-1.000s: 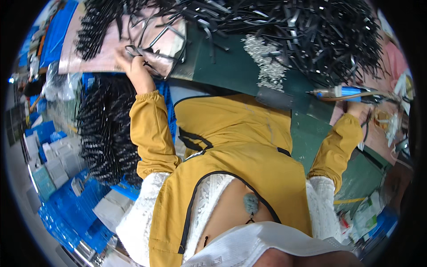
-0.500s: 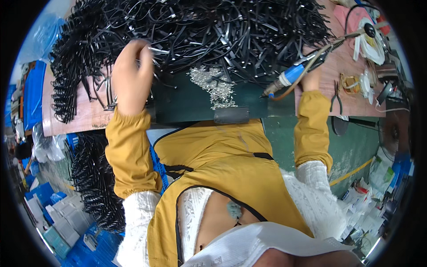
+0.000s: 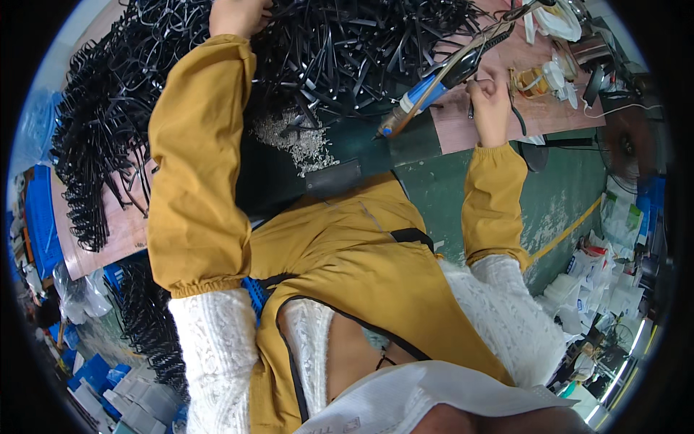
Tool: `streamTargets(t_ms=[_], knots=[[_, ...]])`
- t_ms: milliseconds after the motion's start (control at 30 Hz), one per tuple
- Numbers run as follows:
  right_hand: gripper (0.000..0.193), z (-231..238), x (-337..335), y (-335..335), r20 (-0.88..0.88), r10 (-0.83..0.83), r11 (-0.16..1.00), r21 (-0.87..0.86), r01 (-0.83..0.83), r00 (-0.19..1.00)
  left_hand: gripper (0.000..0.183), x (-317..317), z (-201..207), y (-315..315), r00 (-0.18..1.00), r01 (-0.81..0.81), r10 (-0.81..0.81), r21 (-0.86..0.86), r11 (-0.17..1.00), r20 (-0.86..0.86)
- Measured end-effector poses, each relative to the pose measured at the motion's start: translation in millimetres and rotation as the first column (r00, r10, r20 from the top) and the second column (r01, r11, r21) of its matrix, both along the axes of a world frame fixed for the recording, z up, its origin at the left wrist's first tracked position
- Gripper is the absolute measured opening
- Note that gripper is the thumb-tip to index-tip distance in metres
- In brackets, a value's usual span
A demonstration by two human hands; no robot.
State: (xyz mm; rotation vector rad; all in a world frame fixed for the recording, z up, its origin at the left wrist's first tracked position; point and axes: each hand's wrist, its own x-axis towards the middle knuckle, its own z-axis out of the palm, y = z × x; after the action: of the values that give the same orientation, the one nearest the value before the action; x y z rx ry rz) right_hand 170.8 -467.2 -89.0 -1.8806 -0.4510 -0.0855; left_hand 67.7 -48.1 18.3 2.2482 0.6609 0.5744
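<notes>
My left hand [image 3: 238, 17] reaches over the heap of black straps [image 3: 340, 54] at the top edge, which cuts part of it off. Its visible fingers are curled; what they hold, if anything, is hidden. My right hand [image 3: 491, 110] is closed above the pink-brown tabletop at the right, with a slim black piece [image 3: 471, 110] showing at its left side. Beside it, a dark curved handle of pliers [image 3: 518, 120] is visible. A blue-and-black hand tool [image 3: 419, 92] with a pointed tip hangs left of this hand. Small silver metal pieces [image 3: 293, 141] lie scattered on the dark green mat.
A dark pad [image 3: 333, 179] lies at the mat's front edge. An amber container [image 3: 533, 81] and a white spool stand at the right. A fan [image 3: 627, 148] is beyond the table's right end. Blue crates and more black straps [image 3: 148, 318] are at the lower left.
My left hand has moved forward, farther over the strap heap. The right hand has come out from behind the blue-and-black tool to beside the pliers. The whole view has shifted and tilted.
</notes>
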Motion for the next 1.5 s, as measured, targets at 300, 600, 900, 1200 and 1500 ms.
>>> streamTargets(t_ms=[300, 600, 900, 1200, 1500], knots=[[0.022, 20.9, -117.6, 39.1, 0.186, -0.051, 0.841, 0.538, -0.058, 0.981, 0.034, -138.9, 1.0, -50.9, 0.840, 0.367, 0.245, -0.840, 0.400, 0.484], [0.006, -2.5, -215.2, 95.4, -0.129, 0.512, 0.750, 0.549, -0.369, 0.849, 0.034, -220.8, -101.4, -174.3, 0.724, 0.531, 0.373, -0.814, 0.233, 0.580], [0.013, -17.3, -208.4, 119.5, -0.335, 0.558, 0.826, 0.306, -0.473, 0.759, 0.052, -275.2, -155.9, -215.7, 0.784, 0.325, 0.113, -0.559, 0.763, 0.611], [0.011, -20.2, -219.7, 132.3, -0.329, 0.524, 0.850, 0.265, -0.456, 0.785, 0.066, -280.5, -179.0, -214.8, 0.852, 0.172, 0.019, -0.313, 0.934, 0.523], [0.024, -3.2, -207.2, 120.7, -0.191, 0.718, 0.684, 0.015, -0.729, 0.670, 0.042, -267.7, -134.6, -206.7, 0.713, 0.236, 0.314, -0.636, 0.735, 0.627]])
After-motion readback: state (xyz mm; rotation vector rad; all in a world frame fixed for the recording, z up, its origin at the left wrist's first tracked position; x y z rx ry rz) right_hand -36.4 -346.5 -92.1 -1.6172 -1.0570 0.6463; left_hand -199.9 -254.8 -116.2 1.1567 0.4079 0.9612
